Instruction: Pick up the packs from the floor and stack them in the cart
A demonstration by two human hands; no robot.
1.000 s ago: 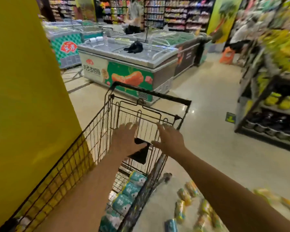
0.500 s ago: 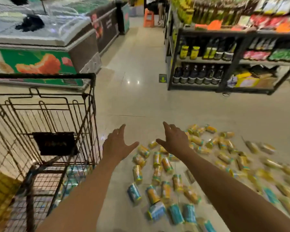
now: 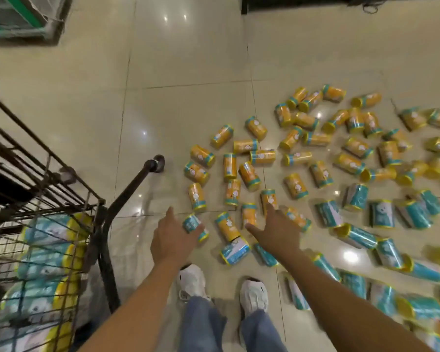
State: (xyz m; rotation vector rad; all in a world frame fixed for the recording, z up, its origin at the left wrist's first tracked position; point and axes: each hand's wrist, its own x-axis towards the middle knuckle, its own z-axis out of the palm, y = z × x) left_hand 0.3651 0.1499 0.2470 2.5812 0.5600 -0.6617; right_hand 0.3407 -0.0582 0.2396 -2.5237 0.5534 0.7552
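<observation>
View looking straight down at a glossy beige tiled floor (image 3: pixel 175 110) in a shop. 2 bare forearms reach forward from the bottom edge. The left hand (image 3: pixel 173 240) is spread with fingers straight and holds nothing; its fingertips overlap a small teal pack (image 3: pixel 192 223) lying on the floor, and it cannot be told whether they touch it. The right hand (image 3: pixel 277 232) is also spread wide and holds nothing, thumb out to the left, above the near edge of the scattered packs. Dozens of small cylindrical packs lie on their sides across the right half of the floor: yellow packs (image 3: pixel 249 172) with teal end bands fill the middle and far right, and teal packs (image 3: pixel 382 214) with yellow ends lie nearer, along the right and lower right. Some touch one another, others lie apart. On the left stands a dark wire cart (image 3: pixel 61 179), one black wheel (image 3: pixel 159 162) showing beside its curved frame. Inside the cart, behind the wire, sit stacked teal packs with yellow ends (image 3: pixel 48 255). Below the hands are 2 white shoes (image 3: pixel 192 280) and blue jeans (image 3: pixel 203 323). A green cabinet corner (image 3: pixel 15 19) shows at the top left.
</observation>
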